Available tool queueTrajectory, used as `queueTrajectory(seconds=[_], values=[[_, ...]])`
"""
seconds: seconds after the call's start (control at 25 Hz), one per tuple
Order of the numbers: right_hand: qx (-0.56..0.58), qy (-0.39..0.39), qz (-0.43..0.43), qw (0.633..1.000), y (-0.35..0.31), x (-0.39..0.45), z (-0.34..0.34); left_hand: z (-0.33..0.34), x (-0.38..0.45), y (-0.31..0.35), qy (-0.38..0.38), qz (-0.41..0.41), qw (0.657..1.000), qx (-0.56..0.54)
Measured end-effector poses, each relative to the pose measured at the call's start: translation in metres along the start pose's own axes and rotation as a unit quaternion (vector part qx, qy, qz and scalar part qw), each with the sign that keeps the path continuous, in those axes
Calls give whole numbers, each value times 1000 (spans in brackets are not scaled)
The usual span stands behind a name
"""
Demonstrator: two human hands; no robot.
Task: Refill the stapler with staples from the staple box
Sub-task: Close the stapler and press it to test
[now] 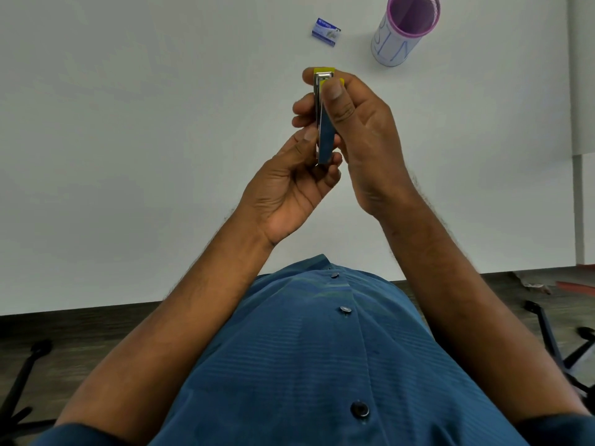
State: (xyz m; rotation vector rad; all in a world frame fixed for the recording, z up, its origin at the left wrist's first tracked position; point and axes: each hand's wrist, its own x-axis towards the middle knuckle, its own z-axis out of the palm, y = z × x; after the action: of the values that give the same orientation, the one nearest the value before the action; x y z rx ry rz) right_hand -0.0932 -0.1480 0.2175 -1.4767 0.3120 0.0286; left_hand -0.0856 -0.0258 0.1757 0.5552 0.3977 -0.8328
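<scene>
Both hands (322,149) around stapler (324,123)

You are looking at a stapler (325,130) that is showing a bright, bare metal channel along its upper length, shiny where the light is catching it, with yellow plastic at the far end and a smoother blue-grey body that is looking faintly glossy. The table (128,140) is presenting a plain white, matt, smooth top. The staple box (325,32) is looking like printed cardboard, blue and white, with a slight sheen. The pen cup (405,29) is showing a fine mesh wall with a purple rim and a white paper-like wrap bearing blue strokes. Your shirt (322,365) is reading as blue ribbed cloth with glossy buttons. The floor (80,329) is appearing as dark wood grain.
</scene>
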Motion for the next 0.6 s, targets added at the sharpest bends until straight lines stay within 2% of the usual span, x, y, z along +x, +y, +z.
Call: queueTrajectory(seconds=[0.16, 0.28, 0.44, 0.6], values=[[42, 25, 4, 999, 1, 4, -4, -4, 4, 6, 46, 59, 986, 149], [126, 40, 31, 991, -1, 8, -8, -22, 18, 12, 101, 121, 934, 321], [230, 32, 77, 970, -4, 10, -8, -57, 50, 20, 210, 205, 808, 511], [248, 15, 90, 964, -4, 9, -7, -99, 88, 26, 245, 283, 654, 658]])
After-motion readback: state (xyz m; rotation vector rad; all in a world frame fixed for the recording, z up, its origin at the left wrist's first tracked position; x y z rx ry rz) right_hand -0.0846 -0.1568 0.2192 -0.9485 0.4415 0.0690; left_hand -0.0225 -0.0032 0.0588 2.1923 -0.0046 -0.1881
